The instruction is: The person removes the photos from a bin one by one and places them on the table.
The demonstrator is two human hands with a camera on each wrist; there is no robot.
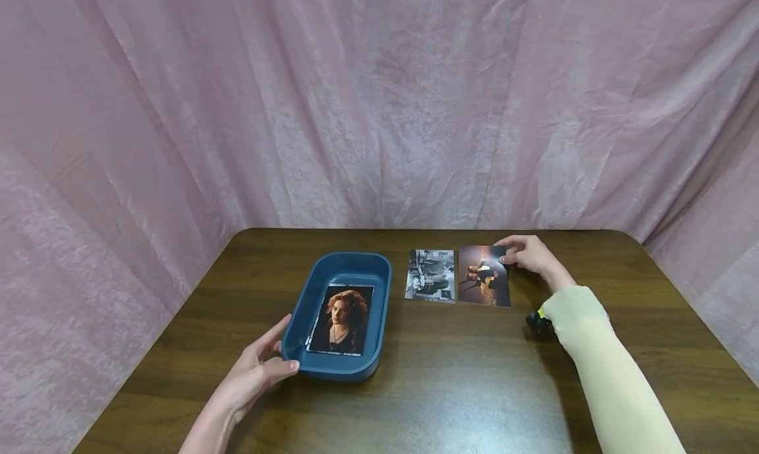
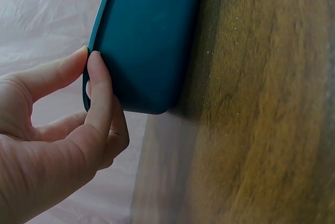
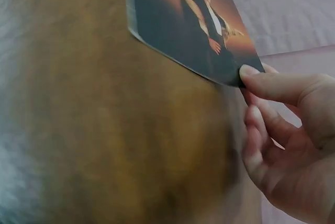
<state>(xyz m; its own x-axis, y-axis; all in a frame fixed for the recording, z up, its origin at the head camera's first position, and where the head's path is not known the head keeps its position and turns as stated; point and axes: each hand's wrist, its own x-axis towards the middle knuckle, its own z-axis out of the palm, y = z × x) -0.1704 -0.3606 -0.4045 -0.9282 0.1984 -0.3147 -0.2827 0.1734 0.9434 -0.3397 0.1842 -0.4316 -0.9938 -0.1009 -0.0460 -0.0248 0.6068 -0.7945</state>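
Toward the left of our table (image 1: pixel 450 375) is the blue tray (image 1: pixel 356 269), its near left corner pinched between the left hand (image 1: pixel 252 371)'s thumb and bent fingers. Our right hand (image 1: pixel 530 251), nearly closed, pinches the far right corner of the couple print (image 1: pixel 483 279), its edge seemingly raised off the table. One portrait print (image 1: pixel 342 322) already lies in the tray; we judge two remain outside: this one and the black-and-white print (image 1: pixel 431 276), lying untouched just beside it.
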